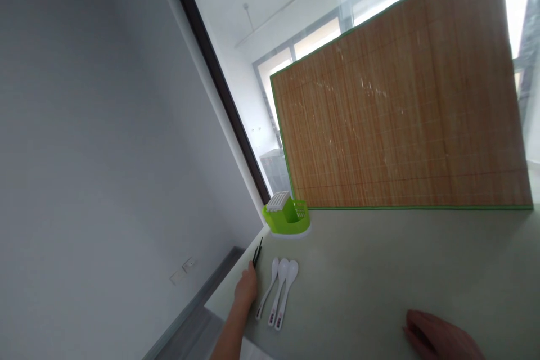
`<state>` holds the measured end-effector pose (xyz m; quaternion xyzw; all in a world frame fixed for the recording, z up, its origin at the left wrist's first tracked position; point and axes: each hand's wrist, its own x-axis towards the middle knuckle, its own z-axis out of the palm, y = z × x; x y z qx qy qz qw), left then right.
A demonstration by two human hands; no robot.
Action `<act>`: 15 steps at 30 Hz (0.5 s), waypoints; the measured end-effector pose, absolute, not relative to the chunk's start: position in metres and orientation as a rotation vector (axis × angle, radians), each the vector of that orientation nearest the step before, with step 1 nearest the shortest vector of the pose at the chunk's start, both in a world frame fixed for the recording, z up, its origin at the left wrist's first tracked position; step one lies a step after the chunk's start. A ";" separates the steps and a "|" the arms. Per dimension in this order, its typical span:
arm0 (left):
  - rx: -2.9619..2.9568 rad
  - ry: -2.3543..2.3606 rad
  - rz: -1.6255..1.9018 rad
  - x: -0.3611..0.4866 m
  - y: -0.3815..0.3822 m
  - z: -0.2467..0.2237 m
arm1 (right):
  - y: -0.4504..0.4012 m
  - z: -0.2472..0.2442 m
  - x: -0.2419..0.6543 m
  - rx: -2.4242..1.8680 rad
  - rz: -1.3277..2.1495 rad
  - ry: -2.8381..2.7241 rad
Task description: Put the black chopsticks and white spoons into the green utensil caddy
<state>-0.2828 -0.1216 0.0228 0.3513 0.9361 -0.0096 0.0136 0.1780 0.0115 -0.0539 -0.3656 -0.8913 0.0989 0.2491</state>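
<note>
1. Lower right of the frame: the right hand [442, 337] is at the bottom edge, fingers bent towards the thumb. No object shows there; I cannot tell whether the fingertips meet. It is well apart from the cutlery, so it crowds nothing.

2. Lower left: the left hand [246, 286] has its fingers closed around the near part of some dark sticks [257, 252]. Their far ends stick out beyond the fist, slightly apart; how many there are is too small to tell. A firm, even squeeze should stop thin pieces from sliding or crossing, and lining up the ends makes them handle as one bundle.

3. Just right of that hand: three white spoons [278, 293] lie side by side, bowls pointing away and handles near. They could be nudged easily, so a lift straight up seems safer than a sideways sweep.

4. Around them: the pale table [358, 270]. Its left edge runs close to the sticks; a loose one might roll off there.

5. Beyond, left of the frame's centre: a green caddy [287, 225] stands at the table's far left corner, near the upright bamboo mat [396, 112].
</note>
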 end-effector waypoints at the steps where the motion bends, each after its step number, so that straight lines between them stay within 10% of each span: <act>1: 1.092 2.915 0.002 -0.284 -0.124 0.025 | 0.011 -0.053 0.178 -1.002 0.263 -2.433; 15: 1.607 2.472 0.519 -0.115 -0.083 0.066 | 0.013 -0.027 0.181 -1.217 0.474 -2.157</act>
